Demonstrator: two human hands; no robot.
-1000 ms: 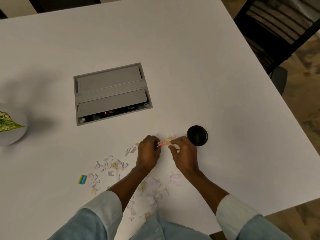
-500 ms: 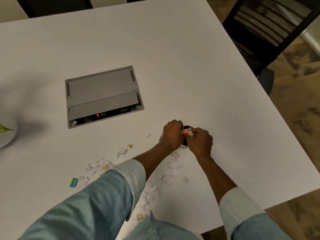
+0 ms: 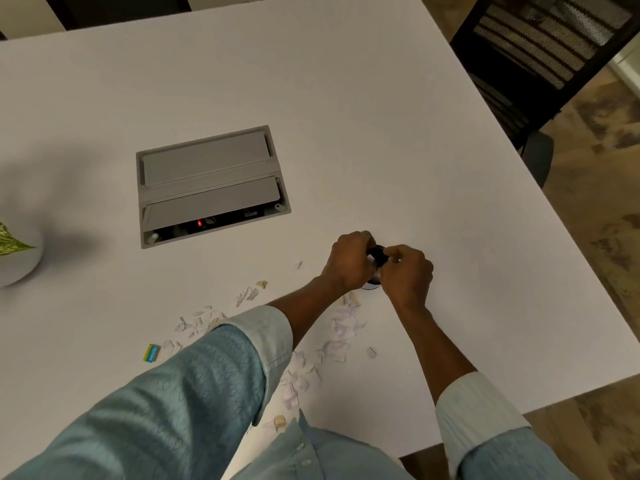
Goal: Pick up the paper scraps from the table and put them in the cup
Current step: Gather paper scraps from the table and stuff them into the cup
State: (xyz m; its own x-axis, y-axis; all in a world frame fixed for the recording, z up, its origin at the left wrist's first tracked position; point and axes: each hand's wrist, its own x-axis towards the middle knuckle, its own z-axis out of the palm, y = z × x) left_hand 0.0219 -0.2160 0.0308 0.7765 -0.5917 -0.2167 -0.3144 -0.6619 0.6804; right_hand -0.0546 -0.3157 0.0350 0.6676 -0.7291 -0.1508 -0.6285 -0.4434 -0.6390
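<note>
White bench (image 3: 381, 133) filled most of the view, with a grey hatch (image 3: 211, 185) sunk into it, its near flap ajar over a dark slot with a small red light. At the far left edge stood a white pot (image 3: 20, 268) with a green-and-white leaf (image 3: 12, 242) over it. Paper scraps (image 3: 341, 327) lay scattered on the bench in a loose band running from in front of the hatch toward the person. Some were hidden under the left forearm and its pale blue sleeve (image 3: 207, 393). A blue and yellow scrap (image 3: 151, 352) lay at the band's left end. A black chair (image 3: 540, 57) stood off the bench's far right corner on a mottled brown floor (image 3: 609, 188).

The black cup (image 3: 378, 252) stood on the bench just beyond the scraps, mostly covered by both hands, with only part of its rim and base showing between them. The left hand (image 3: 348, 263) was against its left side and the right hand (image 3: 408, 273) against its right, knuckles up. The fingers (image 3: 393, 252) of both hands were curled in over the rim; whether they gripped a scrap, the cup or nothing could not be told.
</note>
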